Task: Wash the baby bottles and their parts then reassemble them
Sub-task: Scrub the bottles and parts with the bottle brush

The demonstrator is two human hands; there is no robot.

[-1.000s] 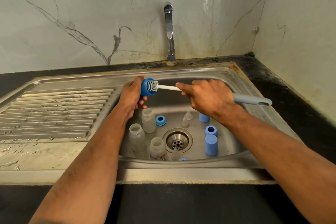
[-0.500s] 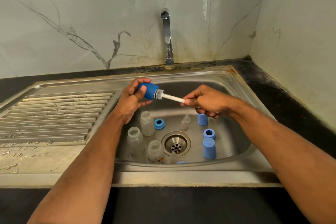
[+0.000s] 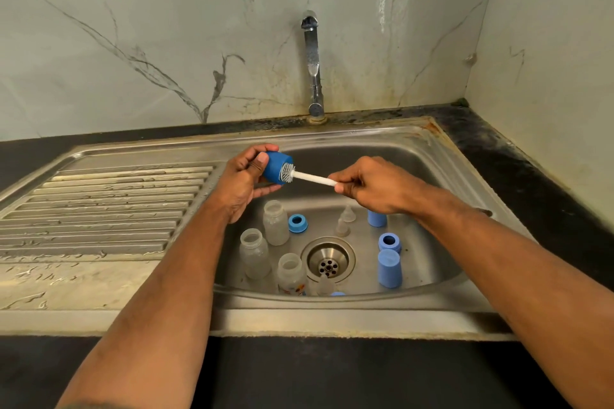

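Blue cap (image 3: 275, 167) gripped in left hand (image 3: 242, 181) mid-frame above the sink (image 3: 442, 156), right hand (image 3: 372, 184) pinching the brush (image 3: 312, 177): wet plastic could slip, dropping onto the bottles (image 3: 275, 222).

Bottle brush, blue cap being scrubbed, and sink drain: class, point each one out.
bottle brush (image 3: 314, 178), head view, on its white stem.
blue cap (image 3: 274, 165), head view, on its outer wall.
sink drain (image 3: 328, 265), head view, on its perforated strainer.

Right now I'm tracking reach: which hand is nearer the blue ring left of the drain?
Left. The left hand, gripping a blue cap, is up-left of the blue ring; the right hand, pinching the brush, is farther up-right.
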